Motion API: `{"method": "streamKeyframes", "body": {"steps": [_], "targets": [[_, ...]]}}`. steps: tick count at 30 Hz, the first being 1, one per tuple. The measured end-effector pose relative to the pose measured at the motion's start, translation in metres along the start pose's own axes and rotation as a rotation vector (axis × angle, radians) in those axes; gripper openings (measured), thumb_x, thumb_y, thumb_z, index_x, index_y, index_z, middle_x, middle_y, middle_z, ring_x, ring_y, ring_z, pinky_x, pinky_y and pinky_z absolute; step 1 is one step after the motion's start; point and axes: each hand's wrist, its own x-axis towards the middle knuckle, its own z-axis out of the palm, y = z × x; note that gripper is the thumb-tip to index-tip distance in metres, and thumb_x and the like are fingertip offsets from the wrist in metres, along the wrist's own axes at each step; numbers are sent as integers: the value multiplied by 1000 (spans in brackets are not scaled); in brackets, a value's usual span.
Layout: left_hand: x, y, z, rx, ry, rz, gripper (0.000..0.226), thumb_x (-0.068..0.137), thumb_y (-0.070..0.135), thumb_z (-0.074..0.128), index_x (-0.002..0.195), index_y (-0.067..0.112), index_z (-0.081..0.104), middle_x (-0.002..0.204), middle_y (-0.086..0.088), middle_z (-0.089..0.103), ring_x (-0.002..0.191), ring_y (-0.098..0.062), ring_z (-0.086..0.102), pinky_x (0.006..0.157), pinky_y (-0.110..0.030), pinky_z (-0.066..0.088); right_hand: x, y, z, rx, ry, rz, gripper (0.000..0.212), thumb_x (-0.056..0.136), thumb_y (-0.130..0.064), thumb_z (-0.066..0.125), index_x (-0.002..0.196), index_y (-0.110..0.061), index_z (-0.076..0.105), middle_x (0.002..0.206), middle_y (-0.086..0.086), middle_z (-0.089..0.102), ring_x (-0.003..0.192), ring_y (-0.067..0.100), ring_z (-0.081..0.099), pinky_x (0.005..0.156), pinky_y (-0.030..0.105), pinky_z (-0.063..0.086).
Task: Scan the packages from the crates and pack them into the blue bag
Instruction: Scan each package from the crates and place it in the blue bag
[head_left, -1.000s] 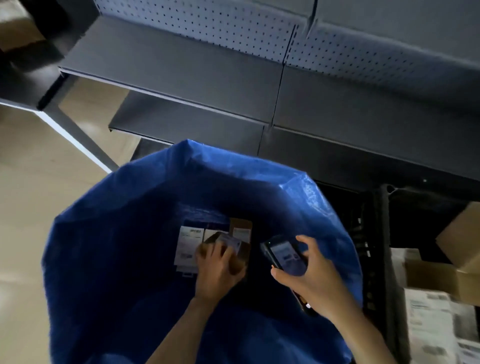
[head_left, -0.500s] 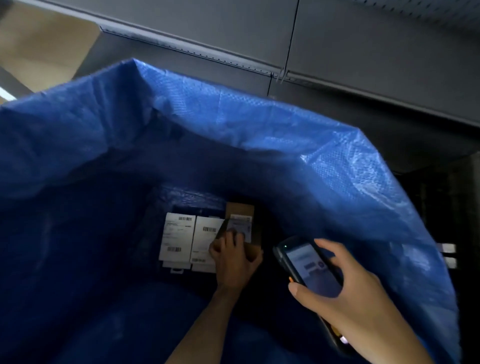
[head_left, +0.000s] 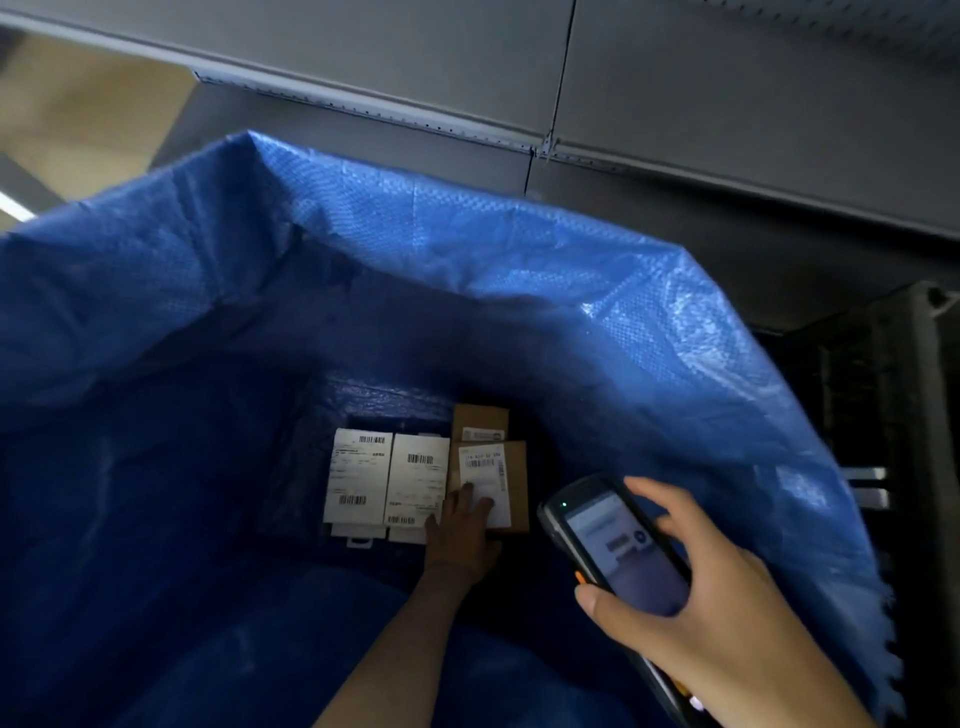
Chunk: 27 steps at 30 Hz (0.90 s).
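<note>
The blue bag (head_left: 467, 249) stands wide open below me and fills most of the head view. On its bottom lie two white labelled packages (head_left: 387, 478) side by side, and to their right two brown cardboard packages (head_left: 511, 467), one behind the other. My left hand (head_left: 462, 525) reaches deep into the bag, its straight fingers resting on the label of the nearer brown package. My right hand (head_left: 717, 613) grips a black handheld scanner (head_left: 618, 551) above the bag's right side, screen lit and facing up.
Grey metal shelving (head_left: 675, 104) runs across behind the bag. A dark crate frame (head_left: 893, 405) stands at the right edge beyond the bag's rim. Beige floor (head_left: 78, 114) shows at the upper left.
My left hand has lowered the brown package onto the bag's bottom and its fingers have straightened on the label. The view has dropped closer into the bag. The scanner stays in my right hand.
</note>
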Motion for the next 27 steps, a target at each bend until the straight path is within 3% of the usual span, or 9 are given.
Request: {"method": "streamKeyframes", "body": {"steps": [5, 12, 14, 17, 23, 25, 27], "targets": [[-38, 1, -46, 120, 51, 56, 54, 100, 41, 53, 151, 29, 39, 160, -4, 31, 145, -26, 27, 116, -56, 29, -30, -11, -10, 14, 8, -50, 84, 53, -65, 84, 124, -69, 38, 118, -52, 48, 109, -24, 50, 88, 17, 47], [-132, 44, -129, 362, 130, 194, 54, 99, 40, 51, 150, 27, 37, 156, -4, 31, 144, -28, 27, 116, -53, 30, -81, -21, -31, -28, 72, -74, 90, 57, -72, 79, 135, -61, 36, 123, -38, 55, 114, -10, 55, 96, 24, 50], [-161, 58, -146, 371, 182, 228, 53, 100, 40, 50, 149, 27, 35, 160, -6, 24, 145, -30, 26, 116, -53, 30, -94, -19, -40, -33, 87, -76, 91, 58, -72, 79, 137, -61, 35, 126, -34, 54, 113, -5, 57, 96, 28, 51], [-198, 77, -161, 365, 246, 278, 51, 100, 40, 49, 148, 26, 36, 161, -5, 23, 145, -28, 28, 116, -50, 32, -114, -13, -54, 31, 100, -75, 91, 60, -66, 84, 139, -56, 40, 126, -33, 56, 112, -11, 56, 95, 23, 48], [-241, 116, -185, 309, 359, 431, 45, 100, 41, 50, 142, 28, 45, 151, 0, 40, 141, -23, 37, 113, -45, 39, -144, 23, -81, 118, 176, -25, 91, 59, -62, 87, 138, -54, 44, 123, -25, 66, 109, -7, 63, 94, 28, 56], [-251, 132, -194, 259, 408, 467, 44, 100, 41, 51, 141, 27, 48, 152, 3, 40, 142, -21, 37, 115, -45, 38, -154, 34, -90, 160, 221, -16, 87, 62, -56, 90, 137, -52, 47, 122, -28, 65, 109, -9, 62, 91, 22, 55], [-259, 151, -200, 230, 451, 503, 44, 101, 41, 50, 143, 27, 49, 153, 4, 40, 144, -19, 35, 115, -44, 37, -167, 42, -102, 208, 262, 0, 81, 68, -45, 93, 135, -50, 47, 122, -35, 59, 106, -21, 56, 82, 8, 49]]}}
